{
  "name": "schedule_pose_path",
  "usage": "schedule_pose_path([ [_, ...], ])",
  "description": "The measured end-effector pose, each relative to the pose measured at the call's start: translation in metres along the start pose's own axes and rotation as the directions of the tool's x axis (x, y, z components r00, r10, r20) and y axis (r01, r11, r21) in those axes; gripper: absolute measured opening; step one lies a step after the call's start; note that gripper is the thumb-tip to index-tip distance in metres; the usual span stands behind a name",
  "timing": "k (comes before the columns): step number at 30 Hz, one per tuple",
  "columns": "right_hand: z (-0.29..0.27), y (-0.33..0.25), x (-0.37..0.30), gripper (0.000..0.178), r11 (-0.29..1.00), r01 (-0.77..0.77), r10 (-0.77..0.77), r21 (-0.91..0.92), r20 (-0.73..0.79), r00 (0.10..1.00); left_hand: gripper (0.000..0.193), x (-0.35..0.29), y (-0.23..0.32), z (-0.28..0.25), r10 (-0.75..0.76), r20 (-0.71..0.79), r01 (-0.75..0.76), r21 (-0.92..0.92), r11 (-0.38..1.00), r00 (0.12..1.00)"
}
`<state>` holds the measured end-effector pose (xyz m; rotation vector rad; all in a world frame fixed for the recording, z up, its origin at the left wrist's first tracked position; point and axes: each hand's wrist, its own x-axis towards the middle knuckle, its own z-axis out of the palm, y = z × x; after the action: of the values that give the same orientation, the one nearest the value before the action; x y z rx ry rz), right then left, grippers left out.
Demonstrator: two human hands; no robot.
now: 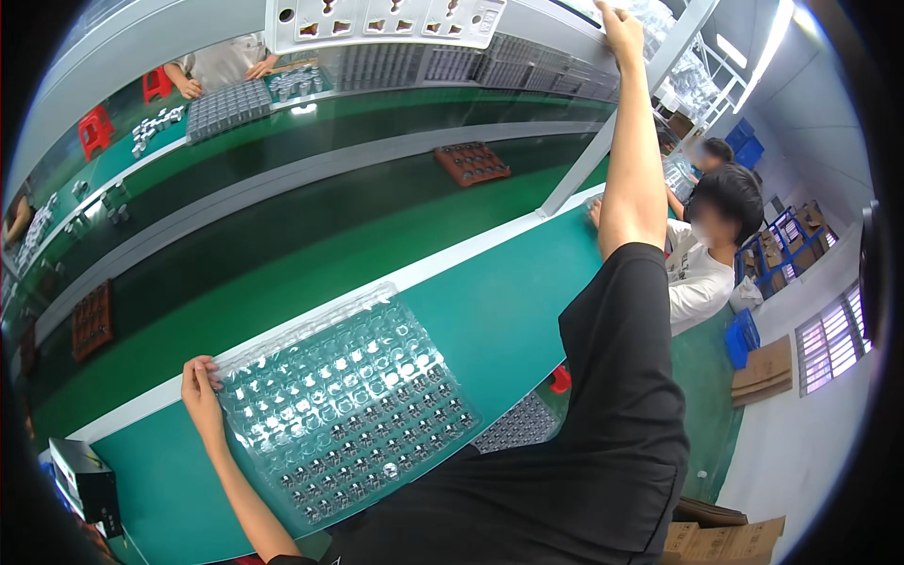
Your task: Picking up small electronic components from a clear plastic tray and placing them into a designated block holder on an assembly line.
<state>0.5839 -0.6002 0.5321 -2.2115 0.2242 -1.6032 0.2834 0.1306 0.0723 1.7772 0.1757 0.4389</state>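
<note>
Tray (299, 384), probably light and flexible, best lifted by opposite edges; grip closure indiscernible at left hand (200, 384) and right hand (622, 36).

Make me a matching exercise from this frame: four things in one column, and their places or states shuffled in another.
Things
1. Left hand
2. Right hand
3. Socket strip
4. Clear plastic tray

Places or states
A. White, at the top edge of the picture
B. Lying on the green table, with rows of small dark parts on its side nearer the wearer
C. At the tray's far left corner
D. Raised high, beside the overhead frame

Right pairs: 1-C, 2-D, 3-A, 4-B
</note>
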Motion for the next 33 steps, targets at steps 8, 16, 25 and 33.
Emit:
schedule_pose_path([
  [8,-0.011,0.004,-0.012,0.078,0.956,-0.018,-0.051,-0.292,-0.228,0.972,0.03,-0.004,0.004,-0.002,-0.011,-0.017,0.011,-0.001,1.0,1.0],
  [16,-0.035,-0.01,-0.018,0.075,0.909,0.34,-0.34,-0.24,0.043,0.94,0.03,-0.002,-0.002,-0.003,-0.005,-0.009,0.005,-0.008,1.0,1.0],
  [25,-0.018,-0.049,-0.031,0.053,0.988,0.145,-0.157,0.062,0.343,0.926,0.028,-0.008,0.006,-0.003,-0.032,-0.047,0.031,-0.01,0.999,0.998],
  [33,0.008,-0.007,0.013,0.062,0.925,0.365,-0.379,0.105,0.248,0.891,0.031,-0.005,0.003,-0.002,0.007,-0.016,-0.006,0.023,1.0,1.0],
])
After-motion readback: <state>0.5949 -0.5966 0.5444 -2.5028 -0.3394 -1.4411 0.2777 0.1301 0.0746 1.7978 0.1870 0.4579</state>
